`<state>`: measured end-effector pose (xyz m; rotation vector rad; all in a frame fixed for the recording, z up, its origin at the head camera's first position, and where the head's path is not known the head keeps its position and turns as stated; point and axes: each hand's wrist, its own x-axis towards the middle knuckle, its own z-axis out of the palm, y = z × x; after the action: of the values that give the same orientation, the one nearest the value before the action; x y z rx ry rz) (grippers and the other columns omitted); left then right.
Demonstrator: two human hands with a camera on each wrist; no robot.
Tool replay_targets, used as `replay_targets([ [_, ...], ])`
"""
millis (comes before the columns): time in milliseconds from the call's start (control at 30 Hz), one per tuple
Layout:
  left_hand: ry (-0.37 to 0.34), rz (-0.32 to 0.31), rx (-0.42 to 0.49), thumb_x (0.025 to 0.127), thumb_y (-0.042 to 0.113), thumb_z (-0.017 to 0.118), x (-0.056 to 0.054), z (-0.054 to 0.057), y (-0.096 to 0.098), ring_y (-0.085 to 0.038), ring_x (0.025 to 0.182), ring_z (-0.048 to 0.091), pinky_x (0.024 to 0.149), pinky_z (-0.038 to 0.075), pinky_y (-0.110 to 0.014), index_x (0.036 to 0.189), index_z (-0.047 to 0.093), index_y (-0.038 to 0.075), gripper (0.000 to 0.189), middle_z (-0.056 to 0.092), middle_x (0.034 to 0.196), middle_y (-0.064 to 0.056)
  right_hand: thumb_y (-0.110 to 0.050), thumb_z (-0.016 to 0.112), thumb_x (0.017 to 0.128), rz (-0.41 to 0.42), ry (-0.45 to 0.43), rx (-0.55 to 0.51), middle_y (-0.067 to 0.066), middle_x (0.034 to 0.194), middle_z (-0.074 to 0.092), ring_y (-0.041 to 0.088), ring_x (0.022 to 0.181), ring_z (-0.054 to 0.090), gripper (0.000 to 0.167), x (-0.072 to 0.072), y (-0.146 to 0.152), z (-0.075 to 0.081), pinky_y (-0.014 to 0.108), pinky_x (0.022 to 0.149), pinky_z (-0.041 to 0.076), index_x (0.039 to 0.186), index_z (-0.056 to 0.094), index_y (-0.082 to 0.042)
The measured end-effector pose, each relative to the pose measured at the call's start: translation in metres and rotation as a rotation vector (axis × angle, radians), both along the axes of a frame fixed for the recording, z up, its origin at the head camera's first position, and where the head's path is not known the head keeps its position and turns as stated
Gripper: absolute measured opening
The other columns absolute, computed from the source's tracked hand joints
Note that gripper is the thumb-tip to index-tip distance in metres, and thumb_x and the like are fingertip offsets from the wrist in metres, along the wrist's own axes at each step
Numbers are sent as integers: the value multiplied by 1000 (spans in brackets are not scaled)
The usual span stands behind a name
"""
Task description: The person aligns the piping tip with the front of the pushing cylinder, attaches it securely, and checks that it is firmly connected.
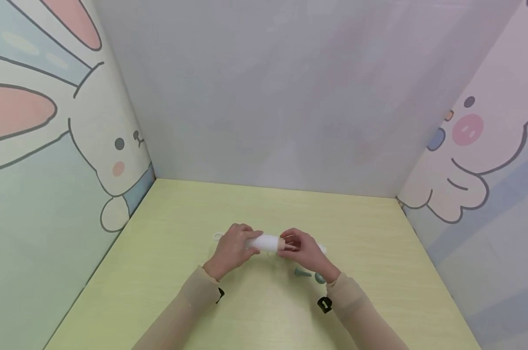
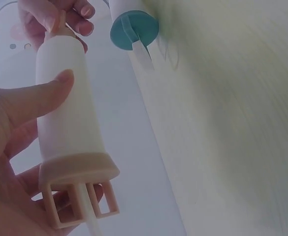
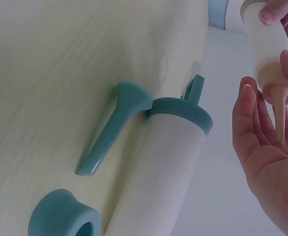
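Observation:
My left hand (image 1: pixel 233 245) grips a white syringe-like tube (image 2: pixel 65 103) around its barrel, thumb along the side. A beige end with square finger loops (image 2: pixel 77 169) sits at the near end in the left wrist view, with a pale rod running out between the loops. At the tube's other end, my right hand (image 1: pixel 305 250) holds a beige nozzle (image 3: pixel 279 110) by its base between thumb and fingers. The nozzle's narrow tip points out past the fingers toward the palm. The tube is held roughly level in the head view.
A second white tube (image 3: pixel 153 167) with a teal end lies on the table (image 1: pixel 194 301), partly behind my right hand in the head view. Beside it lie a teal nozzle (image 3: pixel 114 125) and a teal collar (image 3: pixel 57 216). Cartoon-printed walls (image 1: pixel 264 97) enclose the table.

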<state>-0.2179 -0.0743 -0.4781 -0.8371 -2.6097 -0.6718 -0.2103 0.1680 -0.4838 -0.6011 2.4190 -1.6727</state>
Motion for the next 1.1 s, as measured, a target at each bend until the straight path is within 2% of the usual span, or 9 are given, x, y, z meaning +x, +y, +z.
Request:
replay_targets([
  [167,-1,-3,-5,69,26,87,-1,1,1,-28,91,57,69,50,-39,109,74,15,44,64,99,-6,3,71,83,11,21,-25,20,109,61,33,98,64,29,9,-5,17,31,77,52,108,59,7],
  [300,0,-8,-1,69,25,87,-2,1,1,-29,92,57,71,50,-39,110,74,16,44,64,99,-6,1,70,85,7,18,-22,19,109,62,33,99,63,25,9,-5,19,32,77,52,108,61,6],
  [400,-1,-11,8,68,23,87,-2,1,1,-29,92,57,71,50,-40,110,74,15,44,64,99,-7,-4,70,86,-4,12,-4,17,110,63,31,100,64,25,2,-1,6,32,77,52,109,63,3],
  [533,0,-14,18,68,21,87,-3,1,1,-30,91,56,71,50,-40,110,74,15,45,64,99,-8,-19,68,91,-17,-24,37,9,104,66,25,94,65,25,-7,3,-10,34,76,53,109,65,-2],
  [633,1,-14,21,68,21,87,-2,1,1,-29,91,56,72,50,-39,110,74,15,45,64,99,-7,-28,64,93,-9,-56,49,6,98,68,24,87,66,29,-8,3,-10,41,76,53,108,66,-3],
  [767,-5,-15,20,69,22,87,-2,1,0,-29,93,56,72,50,-39,111,74,15,44,64,100,-7,-33,61,95,3,-56,65,5,95,68,24,84,66,35,-8,5,-10,47,77,52,109,67,-2],
  [967,13,-7,-9,70,26,86,-3,1,-1,-28,94,56,71,50,-40,111,73,16,44,64,101,-6,-32,63,93,5,-94,41,13,113,64,28,93,66,48,-7,6,-10,41,77,53,128,57,0],
  [1100,25,-8,-6,69,26,86,-3,2,-1,-28,93,56,72,51,-39,110,74,16,44,64,100,-6,-16,72,87,3,-33,42,16,118,59,30,100,63,52,-5,5,-10,39,78,52,132,51,-1],
])
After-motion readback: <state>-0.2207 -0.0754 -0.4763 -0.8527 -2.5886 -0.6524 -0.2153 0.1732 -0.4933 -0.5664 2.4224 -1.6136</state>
